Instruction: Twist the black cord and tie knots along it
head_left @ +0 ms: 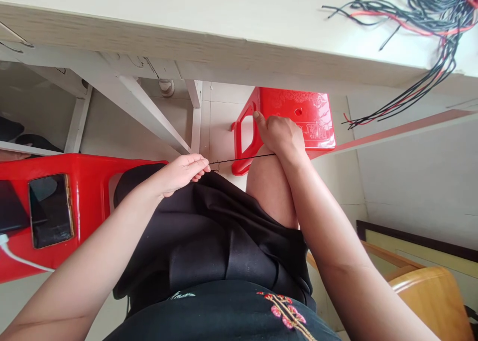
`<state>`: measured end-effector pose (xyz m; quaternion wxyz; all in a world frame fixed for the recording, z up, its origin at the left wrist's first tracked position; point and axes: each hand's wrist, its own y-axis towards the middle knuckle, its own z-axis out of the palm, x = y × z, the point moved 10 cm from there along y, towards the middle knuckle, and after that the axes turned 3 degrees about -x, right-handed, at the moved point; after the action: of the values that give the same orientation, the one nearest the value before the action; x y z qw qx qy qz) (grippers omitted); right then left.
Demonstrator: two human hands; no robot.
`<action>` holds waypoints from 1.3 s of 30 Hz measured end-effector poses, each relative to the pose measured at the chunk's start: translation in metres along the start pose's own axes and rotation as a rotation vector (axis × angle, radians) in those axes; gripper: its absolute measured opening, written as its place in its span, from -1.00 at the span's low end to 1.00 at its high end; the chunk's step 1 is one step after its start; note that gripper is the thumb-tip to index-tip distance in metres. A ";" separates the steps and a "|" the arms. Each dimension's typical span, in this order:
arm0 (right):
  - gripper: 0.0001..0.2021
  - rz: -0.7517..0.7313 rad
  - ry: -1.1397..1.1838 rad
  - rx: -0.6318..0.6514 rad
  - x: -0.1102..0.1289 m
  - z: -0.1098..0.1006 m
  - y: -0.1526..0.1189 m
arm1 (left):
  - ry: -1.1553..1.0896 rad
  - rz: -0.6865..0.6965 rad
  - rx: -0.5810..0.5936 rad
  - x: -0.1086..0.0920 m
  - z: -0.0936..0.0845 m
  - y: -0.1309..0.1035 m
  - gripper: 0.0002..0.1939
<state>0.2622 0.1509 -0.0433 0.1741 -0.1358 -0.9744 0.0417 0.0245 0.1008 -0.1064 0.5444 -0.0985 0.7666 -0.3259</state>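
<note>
A thin black cord (242,158) runs taut over my lap between my two hands. My left hand (190,169) pinches one end of it between thumb and fingers, and a short loose tail hangs just beside the fingertips. The cord's other side passes under the heel of my right hand (282,136), which rests palm down over my bare knee (267,181). The right thumb stands apart from the hand, while the other fingers bend down over the knee and are mostly hidden.
Above my lap is the white table edge (224,47), with a bundle of black and red cords (418,12) partly hanging over it. A red stool (295,114) stands ahead. Another red stool (91,191) at left carries a phone (51,210). A wooden chair (433,301) is at lower right.
</note>
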 end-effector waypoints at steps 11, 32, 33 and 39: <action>-0.44 -0.076 0.313 -0.131 -0.002 -0.008 0.003 | 0.154 0.056 0.065 0.002 0.007 0.016 -0.84; -0.39 -0.132 0.731 -0.287 -0.005 -0.018 -0.001 | 0.203 0.632 -0.034 -0.125 0.112 -0.008 -0.79; -0.40 -0.133 0.767 -0.293 -0.004 -0.019 -0.002 | 0.181 0.618 -0.033 -0.124 0.112 -0.007 -0.77; -0.42 -0.040 1.243 -0.353 -0.033 -0.039 -0.022 | -0.072 0.423 0.051 -0.111 0.110 0.004 -0.89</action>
<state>0.3006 0.1221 -0.0146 0.6817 -0.1429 -0.6864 -0.2089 0.1672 0.1170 -0.0442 0.6299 0.0667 0.7418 -0.2203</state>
